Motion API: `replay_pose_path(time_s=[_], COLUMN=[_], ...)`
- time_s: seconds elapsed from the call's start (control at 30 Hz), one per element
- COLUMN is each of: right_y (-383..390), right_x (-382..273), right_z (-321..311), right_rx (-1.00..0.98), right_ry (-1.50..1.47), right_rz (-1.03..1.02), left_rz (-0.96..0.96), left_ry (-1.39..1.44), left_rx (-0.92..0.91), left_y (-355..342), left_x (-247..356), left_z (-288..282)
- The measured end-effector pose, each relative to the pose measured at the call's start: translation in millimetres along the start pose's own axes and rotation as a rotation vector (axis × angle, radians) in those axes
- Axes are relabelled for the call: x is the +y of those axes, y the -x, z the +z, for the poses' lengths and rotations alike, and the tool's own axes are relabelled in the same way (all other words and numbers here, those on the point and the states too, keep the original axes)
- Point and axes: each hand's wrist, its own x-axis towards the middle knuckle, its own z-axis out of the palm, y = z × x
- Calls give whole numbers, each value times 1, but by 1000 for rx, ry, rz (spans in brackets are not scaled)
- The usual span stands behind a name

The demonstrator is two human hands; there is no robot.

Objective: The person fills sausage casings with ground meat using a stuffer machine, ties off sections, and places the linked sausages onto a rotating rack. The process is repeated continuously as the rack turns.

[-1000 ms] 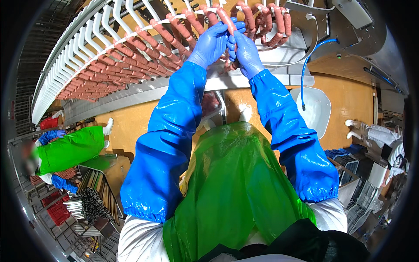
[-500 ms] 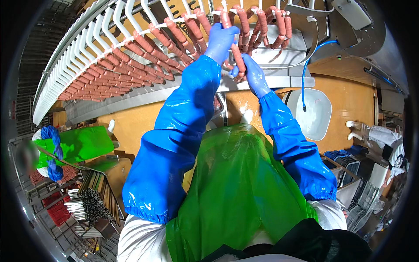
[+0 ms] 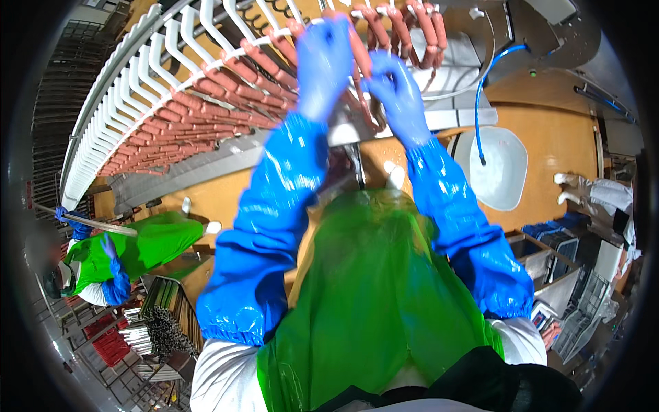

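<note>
My left hand (image 3: pixel 322 65), in a blue glove and blurred, is closed at the hanging rail, by the top of a pink sausage link (image 3: pixel 358 48). My right hand (image 3: pixel 393 93) has its fingers curled on that same link lower down, and more links dangle below between the hands. Rows of linked sausages (image 3: pixel 192 117) hang over the white hooks (image 3: pixel 189 41) of a long curved rack to the left, and further looped links (image 3: pixel 429 38) hang to the right.
A steel ledge (image 3: pixel 460 118) runs beneath the rack, with machinery (image 3: pixel 576 62) at upper right. A blue hose (image 3: pixel 478 110) dangles over a white tub (image 3: pixel 504 178). One co-worker (image 3: pixel 130 254) in a green apron holds a long rod at left; another person (image 3: pixel 611 206) stands at right.
My left hand has risen toward the rail, and my right hand has moved up along the link since half a second ago. The co-worker at left has shifted, raising the rod.
</note>
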Motion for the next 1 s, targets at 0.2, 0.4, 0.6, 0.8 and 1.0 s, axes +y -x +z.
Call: replay_pose_path(time_s=[0.2,0.4,0.6,0.8,1.0], right_y=[-44,-64,-29,-34,-56], right_x=[25,31,38,34,45], right_z=[14,-115,-140,-133,-131], right_rx=[73,437,147,176,-201], right_ry=[413,583,337,96,162], right_rz=[-314,-319,168,302,397], left_rz=[278,0,-157,-496,-450], left_ry=[-306,410,555,674,552], left_rx=[444,-305,-325,-426,-598], left_y=[-42,56,-10,6,3], left_x=[-24,12,-8,-32,-41], left_z=[-12,50,165,156,127])
